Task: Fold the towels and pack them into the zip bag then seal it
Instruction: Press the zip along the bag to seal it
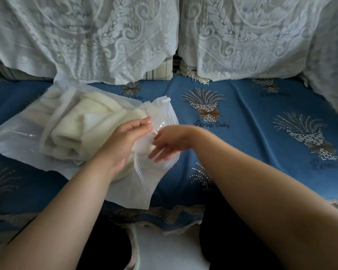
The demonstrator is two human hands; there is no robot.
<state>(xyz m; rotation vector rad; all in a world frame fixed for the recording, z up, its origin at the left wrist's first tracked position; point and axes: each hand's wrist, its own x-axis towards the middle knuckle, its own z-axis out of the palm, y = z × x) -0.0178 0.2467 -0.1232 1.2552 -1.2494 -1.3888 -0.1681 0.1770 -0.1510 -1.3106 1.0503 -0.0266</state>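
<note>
A translucent zip bag point(18, 137) lies on the blue sofa seat at the left, its mouth toward the right. Cream folded towels point(74, 131) sit inside it, bunched near the mouth. My left hand point(125, 139) rests on the bag over the towels, thumb and fingers pinching the plastic at the mouth. My right hand point(170, 143) is at the bag's open edge, fingers spread and slightly blurred, touching the plastic lip. The zip strip point(140, 173) runs down the near side of the mouth, and a white slider point(165, 100) sits at the far end.
The blue sofa cover point(261, 117) with printed bouquets stretches to the right. Two back cushions under white lace point(252, 36) stand behind. The seat's front edge with a lace trim point(164, 213) is just below the bag; my dark-clothed knees are beneath it.
</note>
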